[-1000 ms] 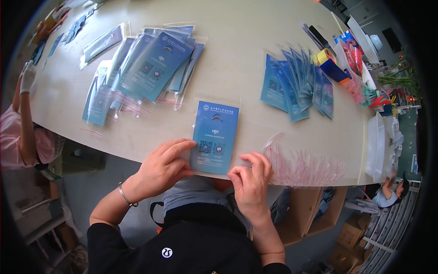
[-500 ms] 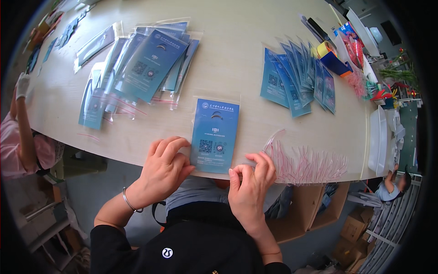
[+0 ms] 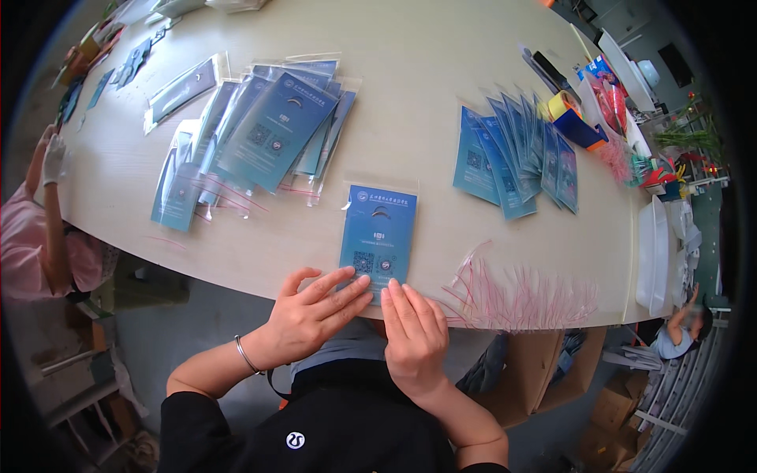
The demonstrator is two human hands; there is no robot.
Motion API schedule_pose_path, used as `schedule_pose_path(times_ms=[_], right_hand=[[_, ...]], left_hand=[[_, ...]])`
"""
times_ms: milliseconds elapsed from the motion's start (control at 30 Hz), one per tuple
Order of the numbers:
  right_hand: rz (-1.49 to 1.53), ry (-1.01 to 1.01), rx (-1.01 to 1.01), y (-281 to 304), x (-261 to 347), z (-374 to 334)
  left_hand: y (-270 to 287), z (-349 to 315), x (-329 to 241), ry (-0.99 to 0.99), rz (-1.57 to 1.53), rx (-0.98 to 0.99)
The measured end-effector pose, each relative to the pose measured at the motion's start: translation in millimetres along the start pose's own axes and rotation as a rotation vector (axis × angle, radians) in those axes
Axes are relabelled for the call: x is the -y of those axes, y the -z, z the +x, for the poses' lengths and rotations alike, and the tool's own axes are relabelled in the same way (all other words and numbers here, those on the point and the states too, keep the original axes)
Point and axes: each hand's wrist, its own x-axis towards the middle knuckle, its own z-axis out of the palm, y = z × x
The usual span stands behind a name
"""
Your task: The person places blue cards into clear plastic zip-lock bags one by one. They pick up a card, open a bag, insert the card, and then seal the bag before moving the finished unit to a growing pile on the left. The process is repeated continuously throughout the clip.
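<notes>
At the near edge of the wooden-topped table [image 3: 394,102], the left hand [image 3: 314,309] and the right hand [image 3: 415,340] rest their fingertips on the lower end of a blue printed card in a clear sleeve [image 3: 377,225], which lies flat and nearly upright to my view. The left fingers are slightly spread; the right ones lie long and close together. Both thumbs are hidden, so I cannot tell whether either hand is pinching.

I judge the sleeved card very light, springy like thin board, with slick film that could slide on the tabletop; creasing seems its main risk. I'd hold it by its long side edges, clear of the loose film beyond its top.

Just right of the right fingers sits a heap of red-lined clear plastic strips [image 3: 524,293]. Beyond them is a fan of blue cards [image 3: 493,158], and ahead of the left fingers, a heaped stack of sleeved cards [image 3: 276,130]. Past the fan stands a blue tape dispenser [image 3: 578,126]. Well off to the left of the left fingers, I see a co-worker's white-gloved hand [image 3: 54,160].
</notes>
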Motion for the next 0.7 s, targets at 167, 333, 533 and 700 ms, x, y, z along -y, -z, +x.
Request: schedule_pose_path(times_ms=[167, 333, 533, 700], right_hand=[[-0.177, 0.006, 0.094, 12.4, -28.9, 22.0], [-0.287, -0.132, 0.125, 11.7, -96.4, 61.2], [-0.187, -0.145, -0.004, 13.7, -65.7, 65.3], [0.058, -0.140, -0.090, 22.0, -42.9, 35.5]], left_hand=[[25.4, 4.3, 43.6, 0.123, 0.160, -0.017], [62.8, 35.3, 82.2, 0.407, 0.416, 0.171], [15.4, 31.1, 14.8, 0.246, 0.145, 0.225], [7.3, 50.8, -11.0, 0.083, -0.018, 0.329]])
